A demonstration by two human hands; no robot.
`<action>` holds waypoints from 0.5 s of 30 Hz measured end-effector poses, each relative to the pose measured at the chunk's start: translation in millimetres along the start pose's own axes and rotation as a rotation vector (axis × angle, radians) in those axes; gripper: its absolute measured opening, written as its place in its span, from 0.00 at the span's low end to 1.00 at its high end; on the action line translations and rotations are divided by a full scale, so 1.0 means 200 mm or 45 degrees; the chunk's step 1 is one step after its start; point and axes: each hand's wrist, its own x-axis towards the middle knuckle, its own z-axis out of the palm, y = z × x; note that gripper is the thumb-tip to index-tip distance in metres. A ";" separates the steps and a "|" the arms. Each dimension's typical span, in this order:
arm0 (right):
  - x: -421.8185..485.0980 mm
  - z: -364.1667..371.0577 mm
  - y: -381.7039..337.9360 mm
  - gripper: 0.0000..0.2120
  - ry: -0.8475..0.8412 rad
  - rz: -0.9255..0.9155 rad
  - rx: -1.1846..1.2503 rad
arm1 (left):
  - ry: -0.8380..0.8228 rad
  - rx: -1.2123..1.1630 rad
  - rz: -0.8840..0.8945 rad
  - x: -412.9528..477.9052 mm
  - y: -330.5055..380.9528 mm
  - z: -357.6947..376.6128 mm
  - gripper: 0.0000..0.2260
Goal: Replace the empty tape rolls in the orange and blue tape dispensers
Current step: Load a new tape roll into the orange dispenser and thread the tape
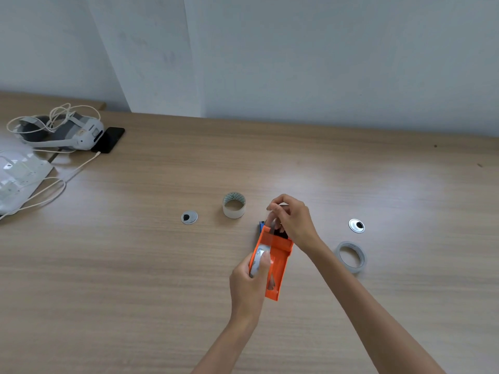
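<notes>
My left hand (249,284) grips the orange tape dispenser (278,263) by its side, thumb pressed on the clear tape roll (258,259) seated in it. My right hand (293,221) pinches at the dispenser's far end, near its black cutter part, fingers closed on what looks like the tape's end. A bit of the blue dispenser (260,227) peeks out behind the orange one, mostly hidden. An empty cardboard core (234,205) stands upright on the table to the far left of my hands. A fresh tape roll (351,256) lies tilted on the right.
Two round metal cable grommets (189,217) (356,225) are set into the wooden table (135,265). At the far left lie a grey headset (67,130) with white cables, a black phone (109,139) and a white bag (19,176). A wall stands behind the table.
</notes>
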 end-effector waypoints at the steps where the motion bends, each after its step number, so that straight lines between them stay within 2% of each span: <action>1: 0.02 0.00 0.00 0.06 0.023 0.006 0.006 | -0.020 -0.003 0.006 0.00 0.01 0.00 0.16; 6: 0.11 -0.02 0.00 0.08 0.051 0.135 0.100 | -0.121 -0.039 0.004 0.02 0.05 0.02 0.09; 12: 0.14 0.01 -0.02 0.08 -0.041 0.362 0.273 | 0.137 0.089 0.057 0.08 0.06 0.06 0.14; 15: 0.15 0.00 -0.02 0.08 -0.095 0.375 0.311 | 0.147 0.151 0.104 0.08 0.05 0.06 0.16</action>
